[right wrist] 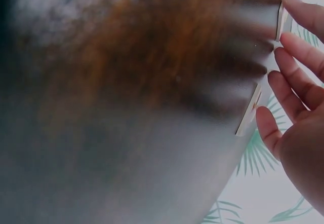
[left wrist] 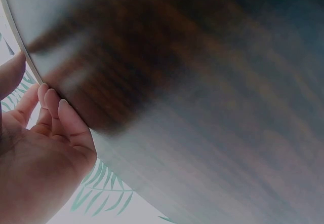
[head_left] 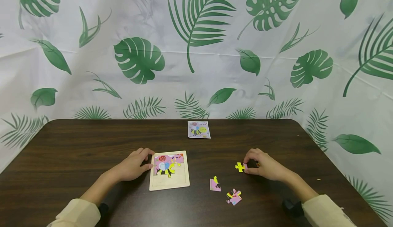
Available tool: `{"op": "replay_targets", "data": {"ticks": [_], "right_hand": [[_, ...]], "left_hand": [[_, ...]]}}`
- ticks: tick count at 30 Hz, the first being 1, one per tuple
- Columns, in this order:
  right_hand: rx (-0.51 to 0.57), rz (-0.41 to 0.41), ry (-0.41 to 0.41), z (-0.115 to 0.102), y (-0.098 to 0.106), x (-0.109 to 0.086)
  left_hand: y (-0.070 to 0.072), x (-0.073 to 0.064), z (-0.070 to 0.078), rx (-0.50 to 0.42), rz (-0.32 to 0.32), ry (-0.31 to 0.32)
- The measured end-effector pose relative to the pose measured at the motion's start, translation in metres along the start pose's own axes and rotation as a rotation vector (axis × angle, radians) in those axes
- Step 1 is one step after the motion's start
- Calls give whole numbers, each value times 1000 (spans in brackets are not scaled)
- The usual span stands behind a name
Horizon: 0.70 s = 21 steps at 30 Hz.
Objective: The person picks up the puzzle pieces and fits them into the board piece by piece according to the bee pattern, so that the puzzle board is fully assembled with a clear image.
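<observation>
A wooden puzzle tray (head_left: 170, 183) lies on the table, its upper left part filled with pieces forming part of a bee picture. My left hand (head_left: 133, 164) touches the tray's left side, thumb and index finger set apart along the rim. Over to the right, my right hand (head_left: 266, 166) pinches a yellow and pink puzzle piece (head_left: 239, 167) between thumb and index finger, low over the table. Another piece (right wrist: 249, 111) lies by the little finger in the right wrist view, mostly hidden under the hand in the head view.
Two loose puzzle pieces, a pink and yellow one (head_left: 215, 184) and a multicoloured one (head_left: 234, 197), lie between the tray and my right hand. A printed bee picture card (head_left: 199, 130) is at the back of the dark wooden table (head_left: 92, 135). Behind hangs a leaf-patterned cloth (head_left: 208, 80).
</observation>
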State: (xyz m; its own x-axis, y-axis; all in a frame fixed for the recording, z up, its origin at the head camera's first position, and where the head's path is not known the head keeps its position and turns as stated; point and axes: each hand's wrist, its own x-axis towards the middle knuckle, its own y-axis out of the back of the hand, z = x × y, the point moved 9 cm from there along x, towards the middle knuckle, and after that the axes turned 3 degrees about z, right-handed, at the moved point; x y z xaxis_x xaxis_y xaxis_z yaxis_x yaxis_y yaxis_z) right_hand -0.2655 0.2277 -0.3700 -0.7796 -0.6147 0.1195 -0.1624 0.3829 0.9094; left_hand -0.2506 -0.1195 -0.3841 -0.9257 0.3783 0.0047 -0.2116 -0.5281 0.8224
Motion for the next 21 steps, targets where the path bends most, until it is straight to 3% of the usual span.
{"op": "replay_targets", "data": {"ticks": [5,21], "right_hand": [[0,25,20,-1,0,0],[-9,38,-23,2,1,5]], "left_hand": [[-1,0,0,4,-2,2],[-1,0,0,2,-14,7]]}}
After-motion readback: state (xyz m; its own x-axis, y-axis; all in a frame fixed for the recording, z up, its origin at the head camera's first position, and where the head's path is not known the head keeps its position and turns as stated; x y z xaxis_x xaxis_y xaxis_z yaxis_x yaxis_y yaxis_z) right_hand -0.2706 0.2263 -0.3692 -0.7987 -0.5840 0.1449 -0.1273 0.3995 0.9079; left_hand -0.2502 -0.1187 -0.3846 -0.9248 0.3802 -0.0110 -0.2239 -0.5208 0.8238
